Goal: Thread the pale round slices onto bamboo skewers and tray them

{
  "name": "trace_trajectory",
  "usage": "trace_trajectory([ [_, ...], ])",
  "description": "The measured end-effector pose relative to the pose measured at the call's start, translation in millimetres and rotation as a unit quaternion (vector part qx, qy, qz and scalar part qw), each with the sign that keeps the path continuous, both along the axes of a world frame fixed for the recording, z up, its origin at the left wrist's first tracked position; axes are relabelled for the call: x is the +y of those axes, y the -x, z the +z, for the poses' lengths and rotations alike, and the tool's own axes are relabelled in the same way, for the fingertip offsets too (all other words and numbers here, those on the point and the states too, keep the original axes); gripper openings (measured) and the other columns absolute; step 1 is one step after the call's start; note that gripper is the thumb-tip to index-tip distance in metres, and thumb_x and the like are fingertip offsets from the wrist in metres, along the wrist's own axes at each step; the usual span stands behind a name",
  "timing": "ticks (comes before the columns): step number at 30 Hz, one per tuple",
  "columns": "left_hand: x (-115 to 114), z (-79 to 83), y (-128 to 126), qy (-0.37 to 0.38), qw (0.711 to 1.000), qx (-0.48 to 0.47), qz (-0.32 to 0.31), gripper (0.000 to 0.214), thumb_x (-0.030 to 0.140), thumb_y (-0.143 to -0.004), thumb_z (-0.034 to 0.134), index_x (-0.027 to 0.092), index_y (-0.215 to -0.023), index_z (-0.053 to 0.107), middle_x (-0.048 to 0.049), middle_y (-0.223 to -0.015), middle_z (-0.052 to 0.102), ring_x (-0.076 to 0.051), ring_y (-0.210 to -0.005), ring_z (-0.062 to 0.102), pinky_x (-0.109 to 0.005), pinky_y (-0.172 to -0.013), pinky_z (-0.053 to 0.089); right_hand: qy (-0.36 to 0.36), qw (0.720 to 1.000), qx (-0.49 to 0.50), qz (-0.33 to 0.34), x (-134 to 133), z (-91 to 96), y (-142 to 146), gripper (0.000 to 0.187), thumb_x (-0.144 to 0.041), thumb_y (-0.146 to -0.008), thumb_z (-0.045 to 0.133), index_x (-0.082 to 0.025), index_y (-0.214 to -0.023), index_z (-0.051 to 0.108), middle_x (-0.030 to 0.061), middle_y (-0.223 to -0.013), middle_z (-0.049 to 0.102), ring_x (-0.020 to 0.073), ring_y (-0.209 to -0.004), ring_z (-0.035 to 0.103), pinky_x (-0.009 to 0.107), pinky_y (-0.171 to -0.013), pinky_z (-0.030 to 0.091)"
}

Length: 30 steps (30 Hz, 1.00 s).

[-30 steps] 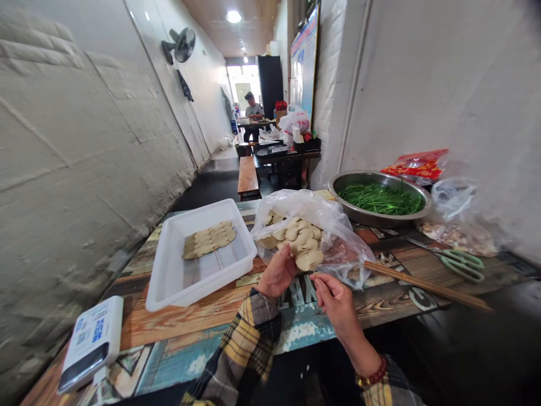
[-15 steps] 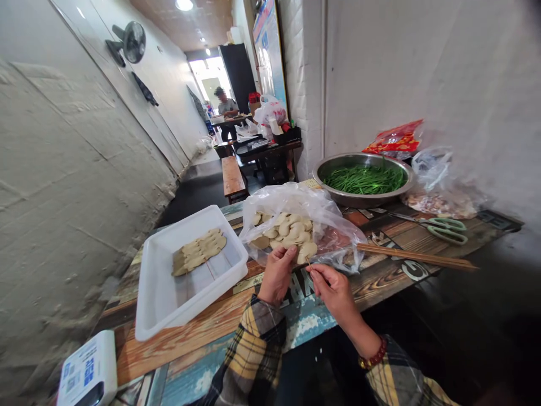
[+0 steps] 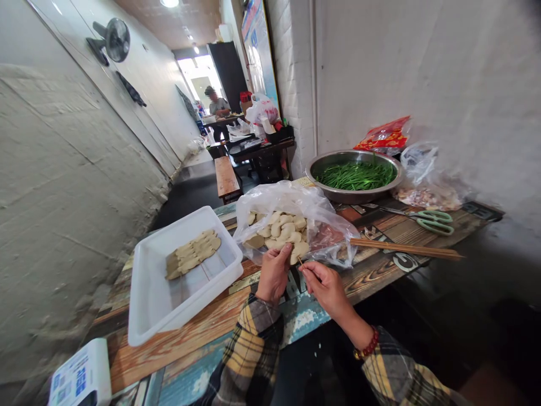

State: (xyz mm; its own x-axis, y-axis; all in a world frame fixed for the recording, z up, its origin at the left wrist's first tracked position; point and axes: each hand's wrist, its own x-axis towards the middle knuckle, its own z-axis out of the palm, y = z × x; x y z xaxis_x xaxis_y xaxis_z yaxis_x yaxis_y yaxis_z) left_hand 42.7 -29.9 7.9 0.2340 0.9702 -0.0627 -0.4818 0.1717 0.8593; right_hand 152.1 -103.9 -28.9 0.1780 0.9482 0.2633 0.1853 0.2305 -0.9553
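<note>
My left hand [image 3: 274, 273] is closed on a pale round slice [image 3: 299, 250] at the near edge of a clear plastic bag [image 3: 291, 223] full of such slices. My right hand [image 3: 324, 285] pinches a thin bamboo skewer [image 3: 301, 263] whose tip points at that slice. Both hands hover over the wooden table's [image 3: 203, 321] front edge. To the left, a white plastic tray [image 3: 181, 270] holds finished skewers of slices [image 3: 192, 254].
A bundle of bamboo skewers [image 3: 406, 248] lies right of the bag. Behind it are a steel bowl of green stems [image 3: 354, 175], green-handled scissors [image 3: 426, 220], more bags [image 3: 426, 180] and a red packet [image 3: 382, 135]. A white scale [image 3: 80, 375] sits at the near left. A person sits far back.
The view has swung a little to the right and down. My hands have stayed together at the bag's edge, the skewer tip now close against the slice.
</note>
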Motion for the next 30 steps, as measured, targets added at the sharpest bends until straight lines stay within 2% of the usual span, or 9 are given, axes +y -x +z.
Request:
trace_trajectory([
  [6,-2.4,0.5,-0.4,0.003,1.000,0.027,0.007,0.024,0.032,-0.061,0.083,0.014,-0.074,0.074,-0.0015,-0.065,0.067,-0.011,-0.061,0.058,-0.022,-0.061,0.044,0.004,1.000,-0.005,-0.013,-0.1,-0.8,-0.2,0.026,-0.035,-0.093,0.050,-0.015,-0.089,0.066,-0.0050,-0.048,0.051,0.0117,-0.043,0.051,0.023,-0.049,0.039],
  [12,-5.4,3.8,-1.5,0.008,1.000,0.020,-0.001,0.026,0.033,-0.061,0.083,0.014,-0.077,0.074,-0.0037,-0.072,0.070,-0.012,-0.066,0.061,-0.023,-0.065,0.045,0.001,1.000,0.001,-0.014,0.5,-1.2,-0.4,0.027,-0.036,-0.093,0.050,-0.015,-0.086,0.066,-0.0053,-0.047,0.050,0.0117,-0.044,0.050,0.023,-0.049,0.039],
  [19,-4.9,-1.4,-1.8,0.000,0.999,0.041,-0.003,0.023,0.033,-0.063,0.082,0.013,-0.071,0.073,-0.0024,-0.067,0.068,-0.010,-0.059,0.057,-0.022,-0.060,0.043,-0.007,1.000,-0.016,-0.026,0.6,-2.8,-0.7,0.028,-0.038,-0.093,0.049,-0.016,-0.082,0.063,-0.0052,-0.047,0.050,0.0120,-0.044,0.050,0.023,-0.051,0.039],
  [25,-6.8,-1.4,-1.9,0.005,0.999,0.033,-0.034,0.025,0.033,-0.064,0.081,0.013,-0.078,0.073,-0.0048,-0.075,0.071,-0.013,-0.066,0.061,-0.024,-0.064,0.046,-0.003,1.000,-0.006,-0.026,1.4,-4.2,-0.6,0.027,-0.036,-0.093,0.049,-0.016,-0.079,0.061,-0.0054,-0.048,0.050,0.0116,-0.044,0.049,0.023,-0.051,0.038],
  [30,-3.7,6.0,6.0,0.010,0.998,-0.006,-0.061,0.035,0.044,-0.072,0.073,0.015,-0.091,0.071,-0.0083,-0.090,0.073,-0.018,-0.078,0.066,-0.028,-0.071,0.051,-0.002,1.000,0.026,-0.017,0.0,-7.8,-1.9,0.027,-0.038,-0.094,0.049,-0.016,-0.085,0.063,-0.0054,-0.048,0.050,0.0112,-0.045,0.048,0.022,-0.049,0.037],
])
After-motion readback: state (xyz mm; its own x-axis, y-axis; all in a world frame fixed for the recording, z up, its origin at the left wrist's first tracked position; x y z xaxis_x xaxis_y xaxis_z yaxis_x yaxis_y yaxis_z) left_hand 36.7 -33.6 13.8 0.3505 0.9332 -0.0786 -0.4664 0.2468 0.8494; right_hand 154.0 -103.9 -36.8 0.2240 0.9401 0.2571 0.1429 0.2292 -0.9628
